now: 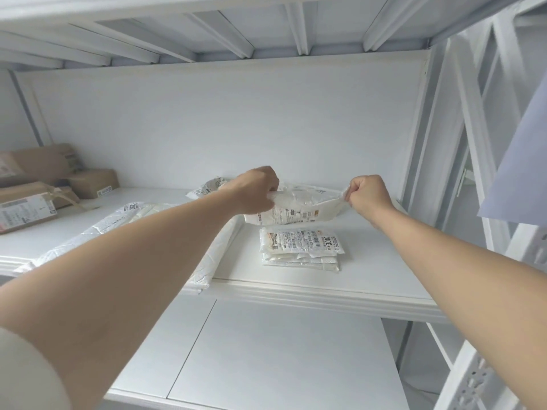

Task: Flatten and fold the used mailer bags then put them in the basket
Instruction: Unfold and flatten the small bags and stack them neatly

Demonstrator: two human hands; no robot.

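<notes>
White, slippery mailer bag (307, 206), pinched in our left hand (255, 190) and right hand (370, 194) above the folded pile (299, 247), could drop.

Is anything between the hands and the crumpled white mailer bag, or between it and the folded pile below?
Nothing visible. The left hand and right hand grip the crumpled white plastic mailer bag at its ends; nothing lies between it and the folded pile of white mailer bags. No basket is in view.
</notes>
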